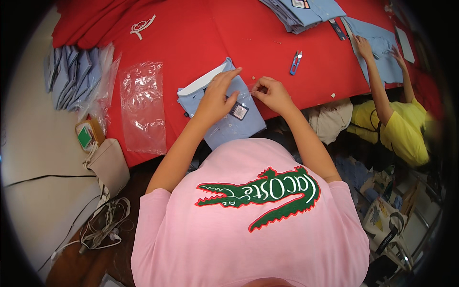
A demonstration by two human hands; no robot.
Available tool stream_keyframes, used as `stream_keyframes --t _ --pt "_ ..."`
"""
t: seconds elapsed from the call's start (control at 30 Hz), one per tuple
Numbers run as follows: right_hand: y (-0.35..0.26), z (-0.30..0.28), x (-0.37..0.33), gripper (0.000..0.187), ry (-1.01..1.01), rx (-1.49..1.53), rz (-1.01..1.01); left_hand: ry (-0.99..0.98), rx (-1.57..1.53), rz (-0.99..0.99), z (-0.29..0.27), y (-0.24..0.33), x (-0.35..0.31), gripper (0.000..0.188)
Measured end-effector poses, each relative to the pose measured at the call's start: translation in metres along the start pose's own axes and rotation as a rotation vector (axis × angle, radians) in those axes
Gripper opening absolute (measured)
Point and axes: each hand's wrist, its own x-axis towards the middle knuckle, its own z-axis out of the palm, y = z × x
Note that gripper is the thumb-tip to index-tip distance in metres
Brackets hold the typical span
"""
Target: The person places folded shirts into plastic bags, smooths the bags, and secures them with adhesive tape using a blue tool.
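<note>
A folded light blue shirt (224,129) with a white strip along its far edge lies at the near edge of the red table. Glossy clear film covers its nearer part, as of a plastic bag (257,125). My left hand (216,99) rests over the shirt, fingers stretched out and thumb apart, beside a dark hang tag (238,111) with a white label. Just right of the shirt, my right hand (273,93) pinches a bit of the clear film between thumb and forefinger. The far end of the film is hard to make out.
An unfilled clear plastic bag (142,107) lies left of the shirt. Bagged blue shirts (74,76) hang over the left edge. Blue-handled thread snips (296,62) and a stack of blue shirts (306,14) lie beyond. At right, a person in yellow (399,126) handles another blue shirt (375,50).
</note>
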Motion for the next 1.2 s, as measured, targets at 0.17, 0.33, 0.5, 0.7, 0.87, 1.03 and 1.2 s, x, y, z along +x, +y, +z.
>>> stream_keyframes --t 0.17,0.33,0.5,0.7,0.87,1.03,1.2 --pt "0.003 -0.001 0.015 0.01 -0.195 0.307 0.027 0.121 0.09 -0.289 -0.024 -0.037 -0.075 0.04" --pt "-0.014 -0.007 0.039 0.01 -0.208 0.003 -0.114 0.121 -0.074 -0.701 -0.035 -0.045 -0.111 0.034" --pt "-0.05 -0.012 0.064 0.013 -0.359 -0.357 -0.331 0.187 0.186 -0.357 -0.043 -0.069 -0.113 0.022" --pt "-0.063 -0.005 0.116 0.013 -0.601 -0.525 -0.299 -0.114 0.265 -0.336 -0.07 -0.095 -0.084 0.016" --pt "-0.051 -0.007 0.139 0.008 -0.63 -0.275 -0.168 -0.217 0.119 -0.401 -0.093 -0.106 -0.064 0.019" --pt "-0.045 -0.004 0.142 0.006 -0.599 -0.08 0.1 -0.158 -0.161 -0.591 -0.093 -0.119 -0.053 0.017" --pt "-0.053 -0.005 0.126 0.014 -0.437 -0.242 -0.081 0.13 0.008 -0.4 -0.086 -0.104 -0.06 0.015"
